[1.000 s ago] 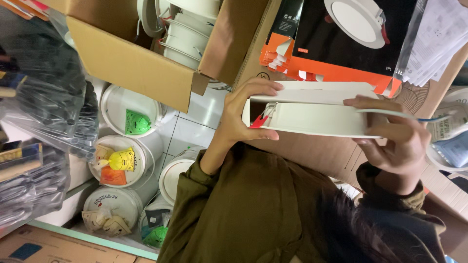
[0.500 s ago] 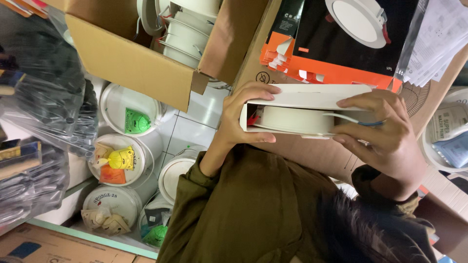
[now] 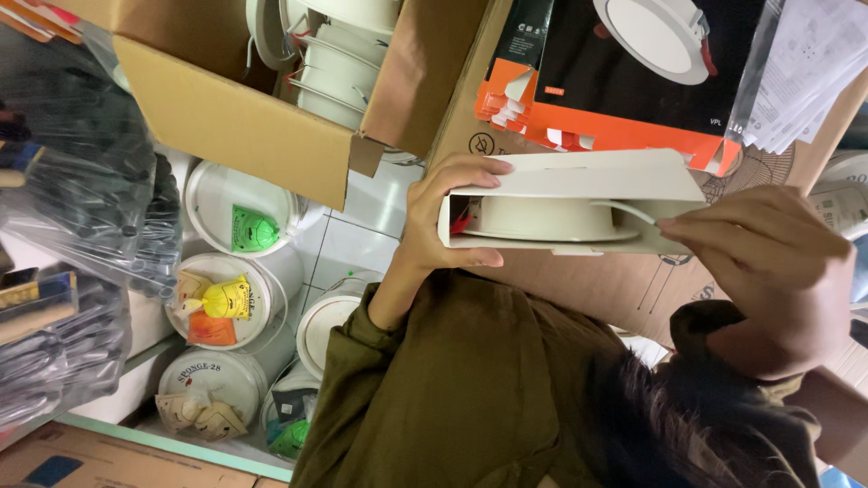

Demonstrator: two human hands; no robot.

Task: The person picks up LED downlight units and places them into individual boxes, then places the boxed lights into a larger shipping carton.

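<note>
1. your left hand (image 3: 443, 217) grips the closed end of a white carton (image 3: 579, 203), thumb on one face and the other digits curled on the opposite face.
2. your right hand (image 3: 768, 271) is at the open end; its fingertips pinch the edge of the flap there.
3. the carton is in the air between both hands, in front of your olive sleeve (image 3: 452, 398) and above a flat brown cardboard (image 3: 579, 289).
4. inside the carton sits a round white lamp (image 3: 542, 219); a small red part shows near your left thumb.
5. i judge the carton as light and thin, so it bends easily. hold it by the edges, not in the middle of the faces, and support the bottom, because the lamp looks fragile and may slide out from the open end.
6. the open brown box (image 3: 235, 117) holds a stack of similar white lamps (image 3: 339, 63).
7. the orange and black package (image 3: 624, 81) shows a picture of such a lamp.
8. the white buckets (image 3: 217, 298) hold small coloured packets.
</note>
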